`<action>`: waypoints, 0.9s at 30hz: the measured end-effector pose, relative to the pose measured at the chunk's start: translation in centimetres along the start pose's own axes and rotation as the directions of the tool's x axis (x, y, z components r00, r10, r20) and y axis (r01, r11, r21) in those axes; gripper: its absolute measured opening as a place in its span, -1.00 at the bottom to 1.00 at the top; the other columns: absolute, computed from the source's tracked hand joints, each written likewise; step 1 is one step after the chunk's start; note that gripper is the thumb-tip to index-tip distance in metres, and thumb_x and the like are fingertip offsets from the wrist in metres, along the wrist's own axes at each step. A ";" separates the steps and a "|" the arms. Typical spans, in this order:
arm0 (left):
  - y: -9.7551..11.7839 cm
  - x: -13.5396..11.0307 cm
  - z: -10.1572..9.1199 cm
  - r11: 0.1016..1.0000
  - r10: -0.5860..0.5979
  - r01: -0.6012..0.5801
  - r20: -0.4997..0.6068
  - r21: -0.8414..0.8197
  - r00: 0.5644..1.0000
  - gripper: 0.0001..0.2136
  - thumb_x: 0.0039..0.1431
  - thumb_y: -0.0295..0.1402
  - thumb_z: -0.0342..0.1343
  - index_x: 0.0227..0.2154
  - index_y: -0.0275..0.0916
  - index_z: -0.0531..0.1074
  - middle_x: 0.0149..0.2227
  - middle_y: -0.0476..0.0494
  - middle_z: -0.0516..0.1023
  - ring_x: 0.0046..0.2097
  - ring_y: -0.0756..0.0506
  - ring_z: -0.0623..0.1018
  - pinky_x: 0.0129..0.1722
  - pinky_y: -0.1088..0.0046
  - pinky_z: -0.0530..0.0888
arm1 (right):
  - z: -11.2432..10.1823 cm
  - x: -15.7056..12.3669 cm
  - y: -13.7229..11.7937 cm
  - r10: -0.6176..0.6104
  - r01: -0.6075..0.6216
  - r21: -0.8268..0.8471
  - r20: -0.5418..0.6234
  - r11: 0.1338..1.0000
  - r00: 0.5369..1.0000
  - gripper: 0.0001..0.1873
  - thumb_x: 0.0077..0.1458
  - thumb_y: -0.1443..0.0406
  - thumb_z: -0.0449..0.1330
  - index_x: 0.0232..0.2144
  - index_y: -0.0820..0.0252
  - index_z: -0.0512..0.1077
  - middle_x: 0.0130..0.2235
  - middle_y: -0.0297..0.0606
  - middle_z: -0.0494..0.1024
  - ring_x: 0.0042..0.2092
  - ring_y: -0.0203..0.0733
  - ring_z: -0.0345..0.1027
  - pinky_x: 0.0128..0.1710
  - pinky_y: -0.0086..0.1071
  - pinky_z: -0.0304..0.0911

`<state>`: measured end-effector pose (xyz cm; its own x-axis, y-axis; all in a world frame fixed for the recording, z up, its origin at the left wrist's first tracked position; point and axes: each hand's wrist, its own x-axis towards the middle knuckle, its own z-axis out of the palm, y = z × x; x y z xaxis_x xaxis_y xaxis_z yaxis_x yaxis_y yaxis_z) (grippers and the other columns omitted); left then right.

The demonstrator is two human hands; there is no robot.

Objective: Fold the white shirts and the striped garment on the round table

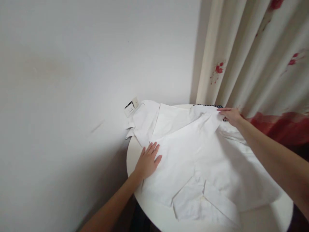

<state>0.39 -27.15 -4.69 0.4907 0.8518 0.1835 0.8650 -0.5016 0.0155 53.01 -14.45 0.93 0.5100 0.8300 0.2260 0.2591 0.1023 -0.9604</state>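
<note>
A white garment (178, 154), apparently a shirt, is spread over a round white table (149, 212), with folds and creases across it. My left hand (148, 161) lies flat on its left part, fingers stretched out. At the far right, my right hand (230, 116) pinches an edge of the cloth between thumb and fingers and holds it slightly raised. One folded part of the garment lies near the table's front. Another part reaches past the table's far left edge.
Behind the table stands a white wall (96, 64) with a socket (130, 108) close to the cloth. A cream curtain (241, 64) with red flowers hangs at the right. Some dark striped fabric (218, 106) shows at the table's back edge.
</note>
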 end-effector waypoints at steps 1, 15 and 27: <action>-0.1 0.1 0.2 1.000 0.006 -0.006 -0.011 0.016 1.000 -0.51 0.42 -0.18 -0.14 0.34 -0.20 0.17 0.41 -0.21 0.12 0.42 -0.27 0.11 0.33 -0.07 0.15 | -0.2 0.3 0.0 0.008 -0.007 0.022 -0.015 1.000 1.000 -0.92 -0.08 0.37 0.39 -0.45 0.21 0.56 -0.54 -0.28 0.50 -0.52 -0.29 0.35 -0.53 -0.43 0.28; -1.5 0.3 2.0 0.997 0.061 -0.051 -0.164 0.061 0.985 -0.47 0.40 -0.16 -0.13 0.35 -0.23 0.16 0.38 -0.29 0.18 0.39 -0.27 0.20 0.28 -0.03 0.25 | 0.5 0.1 4.2 -0.008 -0.013 -0.297 -0.069 0.955 0.998 -0.81 -0.19 0.33 0.32 -0.44 0.33 0.64 -0.59 -0.23 0.54 -0.58 -0.30 0.29 -0.59 -0.47 0.17; -3.5 3.6 0.6 0.984 -0.015 -0.034 -0.274 -0.174 0.962 -0.64 0.35 -0.26 -0.09 0.07 -0.24 0.46 0.09 -0.25 0.55 0.13 -0.22 0.50 0.20 0.12 0.37 | 2.6 3.4 3.6 0.002 0.036 -0.652 0.058 0.757 0.998 -0.86 -0.10 0.27 0.31 -0.51 0.26 0.60 -0.46 -0.12 0.62 -0.31 -0.04 0.52 -0.31 -0.35 0.35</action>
<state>-0.75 -22.22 -4.69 0.4304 0.7852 0.4452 0.8160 -0.5493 0.1799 53.60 -9.84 -2.18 0.4618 0.8608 0.2139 0.7498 -0.2500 -0.6126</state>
